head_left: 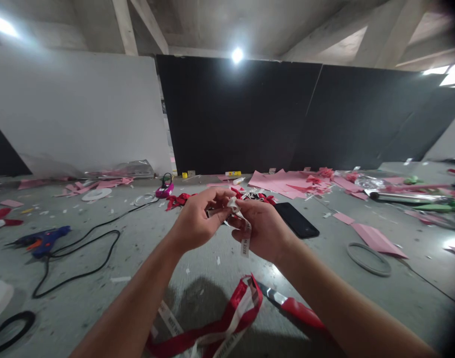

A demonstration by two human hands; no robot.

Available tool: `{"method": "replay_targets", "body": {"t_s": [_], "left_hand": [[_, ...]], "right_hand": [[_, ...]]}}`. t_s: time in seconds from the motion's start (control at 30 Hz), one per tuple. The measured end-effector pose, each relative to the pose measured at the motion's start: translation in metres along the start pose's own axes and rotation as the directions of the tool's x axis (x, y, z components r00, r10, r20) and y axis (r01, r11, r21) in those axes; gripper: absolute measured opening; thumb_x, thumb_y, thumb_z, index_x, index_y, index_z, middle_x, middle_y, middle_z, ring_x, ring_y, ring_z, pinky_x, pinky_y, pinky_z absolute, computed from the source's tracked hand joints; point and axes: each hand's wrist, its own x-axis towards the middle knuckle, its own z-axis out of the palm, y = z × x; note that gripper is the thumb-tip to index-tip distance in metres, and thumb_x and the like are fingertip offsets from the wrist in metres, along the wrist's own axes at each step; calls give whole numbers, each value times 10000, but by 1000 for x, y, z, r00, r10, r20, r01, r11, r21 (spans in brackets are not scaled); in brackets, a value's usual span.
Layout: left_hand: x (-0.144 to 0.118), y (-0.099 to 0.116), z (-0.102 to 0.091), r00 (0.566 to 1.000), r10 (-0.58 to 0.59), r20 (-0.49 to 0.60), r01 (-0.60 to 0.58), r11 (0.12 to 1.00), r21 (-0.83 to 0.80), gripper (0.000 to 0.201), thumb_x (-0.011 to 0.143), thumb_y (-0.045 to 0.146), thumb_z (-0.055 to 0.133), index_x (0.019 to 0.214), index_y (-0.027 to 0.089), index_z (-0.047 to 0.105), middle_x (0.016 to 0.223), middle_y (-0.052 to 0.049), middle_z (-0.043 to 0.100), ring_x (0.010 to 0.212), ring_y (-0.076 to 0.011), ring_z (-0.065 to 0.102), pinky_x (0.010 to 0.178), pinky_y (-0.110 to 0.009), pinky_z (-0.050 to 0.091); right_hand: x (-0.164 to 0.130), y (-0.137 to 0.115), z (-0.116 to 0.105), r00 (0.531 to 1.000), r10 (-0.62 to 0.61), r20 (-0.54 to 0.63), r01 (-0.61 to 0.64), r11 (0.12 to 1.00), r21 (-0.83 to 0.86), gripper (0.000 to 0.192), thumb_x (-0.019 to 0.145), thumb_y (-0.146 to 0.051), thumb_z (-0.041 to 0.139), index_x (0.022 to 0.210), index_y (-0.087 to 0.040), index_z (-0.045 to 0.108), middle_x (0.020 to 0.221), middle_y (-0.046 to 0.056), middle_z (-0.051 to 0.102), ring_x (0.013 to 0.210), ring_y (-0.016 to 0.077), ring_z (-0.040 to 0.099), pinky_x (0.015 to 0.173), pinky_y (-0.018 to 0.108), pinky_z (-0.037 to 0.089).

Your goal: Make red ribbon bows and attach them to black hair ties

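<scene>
Both of my hands meet above the middle of the table, fingers pinched around a white printed ribbon (pixel 245 238). My left hand (pixel 197 219) grips a bunched, folded part of it from the left. From the other side my right hand (pixel 266 228) holds the same bunch, and a lettered tail hangs down over its fingers. Below the hands lies a loose length of red ribbon (pixel 227 318) with white printed ribbon along it. Red-handled scissors (pixel 302 311) rest beside it, partly under my right forearm. Behind the hands is a pile of red and white ribbon pieces (pixel 178 200).
A black phone (pixel 296 220) lies right of my hands. At left is a blue glue gun (pixel 44 241) with a looping black cord. Pink paper (pixel 283 184), a grey ring (pixel 369 259) and scraps are scattered about. A black panel (pixel 242 114) stands at the back.
</scene>
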Motion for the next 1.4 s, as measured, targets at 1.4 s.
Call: {"method": "replay_targets", "body": {"t_s": [1.4], "left_hand": [[5,-4,37,860,-451,-238,155,677,-720,387,883,528,532,717,199,412,535,67,399,391,-53,274,377,-177,212]], "right_hand": [[8,20,2,805,-590,-63,527,760,-381,264,801,-402,703,705,-173,615,524,-70,373,427,40,267,396,218,149]]}}
